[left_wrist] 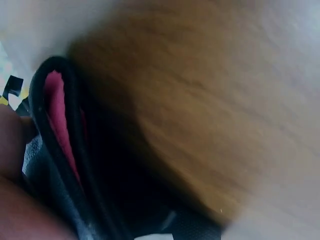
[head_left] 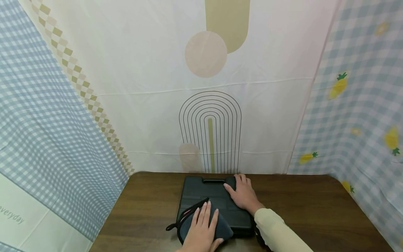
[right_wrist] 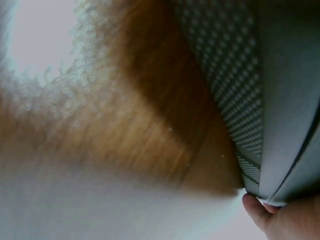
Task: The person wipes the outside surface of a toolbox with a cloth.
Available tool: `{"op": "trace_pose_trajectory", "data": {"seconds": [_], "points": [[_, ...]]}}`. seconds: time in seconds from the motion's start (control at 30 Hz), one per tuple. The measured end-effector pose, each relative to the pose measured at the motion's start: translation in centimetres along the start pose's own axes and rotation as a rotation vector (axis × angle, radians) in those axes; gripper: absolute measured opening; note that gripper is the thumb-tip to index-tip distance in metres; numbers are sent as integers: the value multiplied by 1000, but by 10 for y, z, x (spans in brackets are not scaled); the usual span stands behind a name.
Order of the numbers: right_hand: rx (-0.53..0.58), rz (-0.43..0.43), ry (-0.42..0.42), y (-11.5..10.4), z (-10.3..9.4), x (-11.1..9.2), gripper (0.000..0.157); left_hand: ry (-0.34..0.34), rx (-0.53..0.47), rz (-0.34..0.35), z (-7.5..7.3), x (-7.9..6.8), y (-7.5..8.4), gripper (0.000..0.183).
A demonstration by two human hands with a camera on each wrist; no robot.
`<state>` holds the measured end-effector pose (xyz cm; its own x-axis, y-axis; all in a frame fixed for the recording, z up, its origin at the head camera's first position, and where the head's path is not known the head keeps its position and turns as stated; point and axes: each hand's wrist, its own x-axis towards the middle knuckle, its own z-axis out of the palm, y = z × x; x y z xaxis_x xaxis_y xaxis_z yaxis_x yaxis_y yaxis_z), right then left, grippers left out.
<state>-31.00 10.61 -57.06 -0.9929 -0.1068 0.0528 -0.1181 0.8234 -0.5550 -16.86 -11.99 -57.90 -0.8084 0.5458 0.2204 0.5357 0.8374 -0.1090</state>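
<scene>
Left hand (head_left: 203, 228), fingers straight, on blue pouch (head_left: 224, 228) at black case's (head_left: 237, 217) near left. Right hand (head_left: 244, 194): fingers grip case's far right corner.

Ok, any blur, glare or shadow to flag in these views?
Head view: fairly even light, carrying case easily outlined; left wrist: wooden tabletop blurred, with dark shadow beside the pouch; right wrist: whitish glare at upper left, tabletop soft, dark shadow beside the case's textured side.

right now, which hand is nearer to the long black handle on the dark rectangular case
Right: the right hand rests at the far right corner of the case, thumb close to the handle. The left hand is farther, on the dark blue pouch.
</scene>
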Motion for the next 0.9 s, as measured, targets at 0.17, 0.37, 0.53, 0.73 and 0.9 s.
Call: {"op": "trace_pose_trajectory", "data": {"seconds": [0.17, 0.37, 0.53, 0.73, 0.9], "points": [[13, 0, 5, 1, 0, 1, 83, 22, 13, -8, 2, 1, 2, 80], [9, -2, -6, 2, 0, 1, 83, -62, -116, -54, -4, 5, 2, 81], [6, -20, -5, 3, 0, 1, 78, -164, -273, -82, -14, 15, -3, 84], [8, -25, -4, 3, -1, 1, 74, -283, -369, -83, -29, 33, -15, 84], [6, -42, 12, 3, 0, 1, 70, -324, -370, -103, -31, 56, -27, 83]]}}
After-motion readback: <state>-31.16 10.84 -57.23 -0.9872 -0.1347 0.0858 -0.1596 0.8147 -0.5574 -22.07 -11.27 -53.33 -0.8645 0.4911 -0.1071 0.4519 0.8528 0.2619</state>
